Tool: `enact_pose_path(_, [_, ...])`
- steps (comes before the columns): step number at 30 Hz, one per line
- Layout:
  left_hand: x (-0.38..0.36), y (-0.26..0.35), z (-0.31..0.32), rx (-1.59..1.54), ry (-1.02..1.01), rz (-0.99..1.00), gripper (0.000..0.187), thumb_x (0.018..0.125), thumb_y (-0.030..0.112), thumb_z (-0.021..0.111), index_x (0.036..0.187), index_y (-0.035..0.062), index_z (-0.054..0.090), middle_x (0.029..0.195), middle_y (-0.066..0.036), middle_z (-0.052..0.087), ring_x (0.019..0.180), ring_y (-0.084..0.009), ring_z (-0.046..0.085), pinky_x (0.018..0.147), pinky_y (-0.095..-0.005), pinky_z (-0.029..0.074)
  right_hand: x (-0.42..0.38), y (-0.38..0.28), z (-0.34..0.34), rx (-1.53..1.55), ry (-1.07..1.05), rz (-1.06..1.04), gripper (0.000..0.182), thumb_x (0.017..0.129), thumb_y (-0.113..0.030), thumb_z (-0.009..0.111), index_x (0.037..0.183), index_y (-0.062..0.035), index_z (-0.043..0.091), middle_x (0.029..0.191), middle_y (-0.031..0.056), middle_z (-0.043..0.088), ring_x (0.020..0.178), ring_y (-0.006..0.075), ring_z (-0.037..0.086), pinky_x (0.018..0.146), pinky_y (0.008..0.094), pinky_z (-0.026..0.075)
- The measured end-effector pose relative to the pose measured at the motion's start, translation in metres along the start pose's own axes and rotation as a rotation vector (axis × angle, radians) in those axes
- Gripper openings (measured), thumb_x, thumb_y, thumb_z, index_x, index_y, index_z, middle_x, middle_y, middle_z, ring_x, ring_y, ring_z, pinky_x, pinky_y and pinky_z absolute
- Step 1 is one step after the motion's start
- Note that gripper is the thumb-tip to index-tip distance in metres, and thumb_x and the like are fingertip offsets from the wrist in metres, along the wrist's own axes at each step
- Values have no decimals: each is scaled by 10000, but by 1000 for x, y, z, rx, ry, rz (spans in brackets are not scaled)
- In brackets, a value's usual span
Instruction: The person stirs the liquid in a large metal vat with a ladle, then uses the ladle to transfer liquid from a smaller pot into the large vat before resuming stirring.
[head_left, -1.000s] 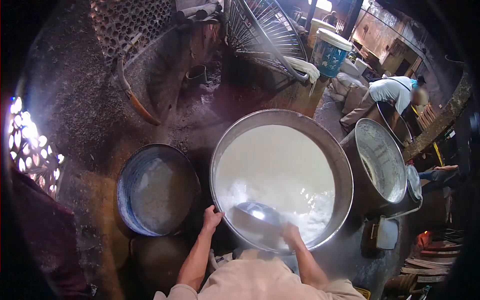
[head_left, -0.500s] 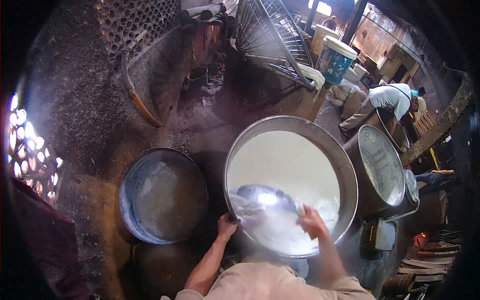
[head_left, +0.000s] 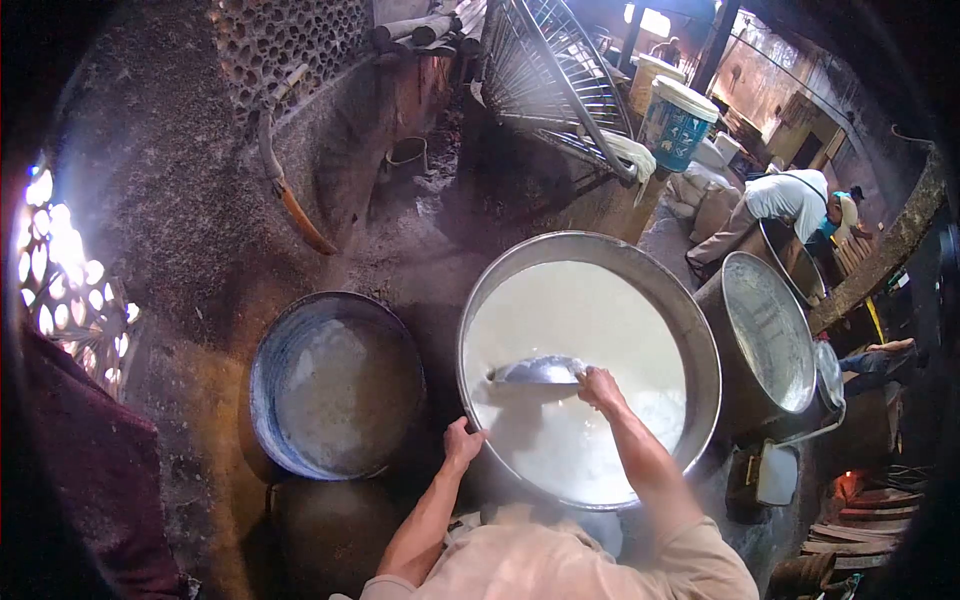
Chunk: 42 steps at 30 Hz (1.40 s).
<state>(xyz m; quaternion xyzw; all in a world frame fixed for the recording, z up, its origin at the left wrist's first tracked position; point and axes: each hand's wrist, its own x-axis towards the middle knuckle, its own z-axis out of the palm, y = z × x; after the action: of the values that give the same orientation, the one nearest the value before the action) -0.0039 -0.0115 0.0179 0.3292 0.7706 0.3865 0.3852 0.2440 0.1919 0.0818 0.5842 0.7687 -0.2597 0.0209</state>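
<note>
A large round metal pot stands in front of me, holding white liquid. My right hand is closed on the near end of a metal scoop, which lies at the liquid's surface left of the pot's middle. Just outside the near left edge, my left hand grips the pot's rim; its fingertips are partly hidden. Foam shows on the liquid near my right forearm.
A second round vat with a pale residue sits to the left. On the right stand another large metal pot and a white container. Farther back a person bends over a vessel, near a lidded bucket.
The scoop has moved up and away from the near side of the pot, and my right hand has risen with it. The splashing has calmed. My left hand stays at the rim.
</note>
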Motion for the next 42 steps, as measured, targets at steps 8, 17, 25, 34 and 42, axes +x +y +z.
enact_pose_path(8, [12,-18,12,18,59,5,317,635,239,730,872,39,665,866,-180,682,877,-342,652,760,-406,500,-66,63,19,81,-51,173,199,816,-164,573,828,30,618,673,179,641,589,280,652,510,390,534])
enact_pose_path(17, [-1,-3,18,-14,175,-20,228,634,144,647,822,15,645,770,-156,669,771,-319,650,708,-388,483,-132,149,13,40,-143,250,254,787,-182,575,858,55,632,740,209,662,594,305,661,543,396,554])
enact_pose_path(25, [-7,7,20,-54,203,-43,264,674,106,609,913,10,669,823,-147,680,803,-263,651,732,-369,478,-194,187,-77,30,-87,241,260,798,-169,575,957,34,609,871,273,639,763,381,654,647,449,527])
enact_pose_path(34, [-11,9,27,-57,249,-45,294,691,62,565,968,3,645,873,-159,676,844,-279,646,756,-375,471,-213,191,-191,294,4,166,279,685,-33,591,961,-10,619,601,58,578,446,117,516,397,284,415])
enact_pose_path(42, [-2,-6,31,-101,286,-54,271,689,52,557,944,-10,629,906,-185,668,888,-316,638,787,-380,465,-69,276,-91,-12,588,160,314,659,-45,590,966,19,592,757,183,656,710,293,674,620,382,534])
